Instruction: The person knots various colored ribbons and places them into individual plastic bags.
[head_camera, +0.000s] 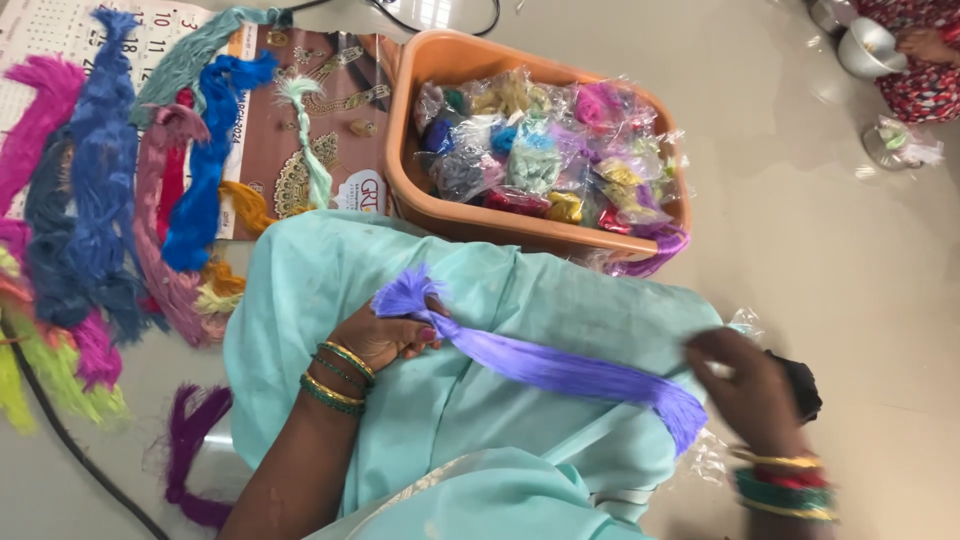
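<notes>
Both hands gripped a purple silk-thread bundle (545, 365): left hand (385, 335) pinching its left end; right hand (750, 390) its right, bare floor beyond.

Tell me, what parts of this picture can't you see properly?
Head view only:
- Right hand: motion-blurred, so its grip on the purple thread bundle is unclear.
- Left hand: fingers curl under the bundle, hidden.
- Orange tub: packets too crumpled to tell apart.
- Another person's hand: cut off by the edge.

Bright, even daylight; glare on floor (850, 250); right hand (752, 390) motion-blurred.
</notes>
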